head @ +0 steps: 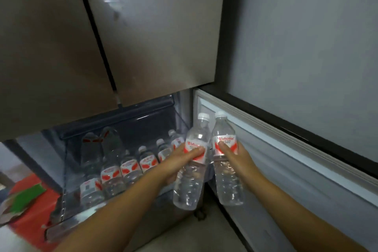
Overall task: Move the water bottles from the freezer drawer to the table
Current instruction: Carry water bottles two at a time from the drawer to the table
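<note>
Left hand [180, 159] and right hand [235, 155] each gripping a water bottle [190, 182], freezer drawer [122, 120] pulled out (bottles inside), grey wall [306, 37]

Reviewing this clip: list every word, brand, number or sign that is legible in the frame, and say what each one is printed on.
"Wahana": red lettering on the white-and-red label of the clear plastic water bottle held by the right hand; the last letters are uncertain.
"Waha...": same label on the clear bottle in the left hand, the rest covered by fingers.
Small print under both names: too blurred.
Labels on the bottles in the freezer drawer: too blurred.
</note>
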